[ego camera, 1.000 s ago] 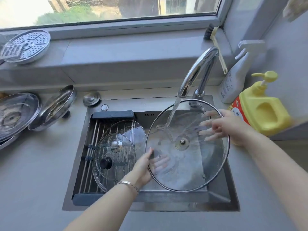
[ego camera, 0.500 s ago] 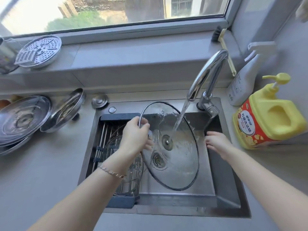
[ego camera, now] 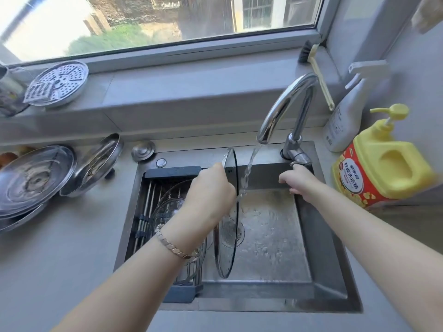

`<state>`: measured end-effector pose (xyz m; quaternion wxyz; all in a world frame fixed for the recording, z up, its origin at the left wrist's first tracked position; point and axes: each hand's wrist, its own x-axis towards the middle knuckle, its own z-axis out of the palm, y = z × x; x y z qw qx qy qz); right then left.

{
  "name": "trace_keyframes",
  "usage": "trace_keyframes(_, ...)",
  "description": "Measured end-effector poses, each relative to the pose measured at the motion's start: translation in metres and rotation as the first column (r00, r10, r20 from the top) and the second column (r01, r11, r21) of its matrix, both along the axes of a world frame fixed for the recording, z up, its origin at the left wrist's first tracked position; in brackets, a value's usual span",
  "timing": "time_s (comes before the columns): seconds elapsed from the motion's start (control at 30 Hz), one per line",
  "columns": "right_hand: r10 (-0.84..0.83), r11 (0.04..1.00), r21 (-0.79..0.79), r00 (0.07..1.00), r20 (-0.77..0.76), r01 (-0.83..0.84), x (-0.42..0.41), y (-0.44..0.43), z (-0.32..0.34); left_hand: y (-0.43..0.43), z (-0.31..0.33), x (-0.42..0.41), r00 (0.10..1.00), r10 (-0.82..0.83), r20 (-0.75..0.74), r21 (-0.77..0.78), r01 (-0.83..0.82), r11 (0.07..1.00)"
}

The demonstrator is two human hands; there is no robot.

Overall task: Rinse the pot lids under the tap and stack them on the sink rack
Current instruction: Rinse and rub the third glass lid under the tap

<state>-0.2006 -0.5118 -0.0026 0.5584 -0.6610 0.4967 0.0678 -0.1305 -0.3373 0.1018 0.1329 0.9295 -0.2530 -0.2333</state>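
A large glass pot lid stands nearly edge-on in the sink, just left of the running water from the tap. My left hand grips it on its left face. My right hand reaches to the tap's lever, one finger touching it, holding nothing. Two smaller glass lids lie on the sink rack at the left, partly hidden behind my left wrist.
Steel lids and a tilted steel lid lie on the counter at left. A steamer plate rests on the windowsill. A yellow soap jug, a spray bottle and a brush stand at right.
My left hand turned the large lid from facing me to edge-on and drew it left of the stream. My right hand left the lid and moved up to the tap lever.
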Motion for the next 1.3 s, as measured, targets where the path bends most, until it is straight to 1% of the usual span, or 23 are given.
trace_keyframes(0.07,0.282,0.956,-0.055,0.955,-0.092,-0.288,-0.008,0.022,0.026,-0.002,0.002,0.001,1.0,0.021,-0.018,0.031,-0.021,0.999)
trace_keyframes(0.1,0.398,0.916,-0.031,0.914,-0.079,-0.401,-0.012,0.035,0.037,-0.003,0.003,0.001,0.999,0.037,-0.034,0.041,-0.035,0.999)
trace_keyframes(0.13,0.477,0.878,0.052,0.879,-0.021,-0.475,-0.017,0.047,0.049,-0.004,0.004,0.001,0.997,0.053,-0.058,0.05,-0.05,0.997)
trace_keyframes(0.2,0.547,0.781,0.26,0.823,0.151,-0.567,-0.025,0.072,0.075,-0.006,0.004,0.0,0.99,0.081,-0.111,0.065,-0.074,0.995)
trace_keyframes(0.23,0.59,0.738,0.263,0.783,0.196,-0.621,-0.027,0.083,0.083,-0.007,0.004,-0.001,0.987,0.092,-0.133,0.068,-0.083,0.994)
trace_keyframes(0.27,0.655,0.714,0.178,0.736,0.174,-0.677,-0.03,0.092,0.089,-0.008,0.002,-0.002,0.982,0.108,-0.155,0.06,-0.1,0.993)
trace_keyframes(0.3,0.697,0.708,0.055,0.709,0.11,-0.704,-0.031,0.099,0.091,-0.009,0.0,-0.003,0.976,0.126,-0.179,0.054,-0.118,0.992)
trace_keyframes(0.33,0.699,0.715,-0.062,0.714,0.046,-0.696,-0.031,0.104,0.09,-0.01,-0.001,-0.004,0.969,0.138,-0.202,0.046,-0.132,0.99)
trace_keyframes(0.37,0.668,0.737,-0.151,0.744,0.017,-0.659,-0.031,0.109,0.088,-0.01,-0.002,-0.005,0.964,0.144,-0.224,0.034,-0.14,0.99)
trace_keyframes(0.43,0.594,0.78,-0.267,0.804,0.03,-0.566,-0.032,0.118,0.082,-0.009,0.0,-0.008,0.955,0.152,-0.256,-0.002,-0.158,0.987)
trace_keyframes(0.47,0.571,0.778,-0.334,0.821,0.024,-0.532,-0.033,0.122,0.08,-0.009,0.002,-0.008,0.95,0.154,-0.271,-0.023,-0.166,0.986)
trace_keyframes(0.57,0.554,0.68,-0.555,0.832,-0.04,-0.479,-0.038,0.129,0.078,-0.01,0.004,-0.012,0.929,0.183,-0.321,-0.117,-0.231,0.966)
trace_keyframes(0.6,0.533,0.668,-0.597,0.845,-0.032,-0.444,-0.041,0.127,0.077,-0.011,0.004,-0.014,0.916,0.186,-0.357,-0.17,-0.259,0.951)
trace_keyframes(0.63,0.505,0.68,-0.614,0.863,-0.002,-0.4,-0.043,0.124,0.077,-0.01,0.003,-0.015,0.898,0.181,-0.401,-0.225,-0.288,0.931)
trace_keyframes(0.67,0.47,0.711,-0.609,0.882,0.039,-0.352,-0.046,0.118,0.076,-0.009,0.004,-0.015,0.881,0.176,-0.44,-0.269,-0.316,0.91)
trace_keyframes(0.73,0.391,0.797,-0.543,0.91,0.134,-0.263,-0.051,0.104,0.077,0.001,0.005,-0.014,0.863,0.176,-0.474,-0.289,-0.341,0.895)
trace_keyframes(0.83,0.295,0.887,-0.433,0.92,0.257,-0.163,-0.057,0.093,0.083,0.024,0.0,-0.011,0.882,0.16,-0.444,-0.239,-0.289,0.927)
trace_keyframes(0.93,0.126,0.961,-0.278,0.898,0.422,-0.004,-0.058,0.087,0.095,0.052,-0.019,-0.008,0.832,0.216,-0.511,-0.21,-0.364,0.907)
trace_keyframes(1.0,0.035,0.97,-0.228,0.878,0.477,0.086,-0.058,0.082,0.105,0.068,-0.032,-0.011,0.781,0.288,-0.554,-0.177,-0.448,0.876)
trace_keyframes(1.07,-0.007,0.97,-0.207,0.866,0.5,0.128,-0.059,0.08,0.113,0.082,-0.043,-0.015,0.767,0.311,-0.562,-0.193,-0.487,0.852)
trace_keyframes(1.13,-0.016,0.971,-0.197,0.859,0.511,0.135,-0.059,0.082,0.118,0.091,-0.049,-0.022,0.792,0.263,-0.551,-0.278,-0.472,0.837)
trace_keyframes(1.2,-0.016,0.971,-0.196,0.854,0.52,0.137,-0.059,0.087,0.121,0.093,-0.054,-0.028,0.851,0.166,-0.498,-0.378,-0.386,0.842)
trace_keyframes(1.3,-0.03,0.967,-0.198,0.846,0.533,0.159,-0.06,0.093,0.124,0.086,-0.059,-0.036,0.912,0.076,-0.403,-0.43,-0.262,0.864)
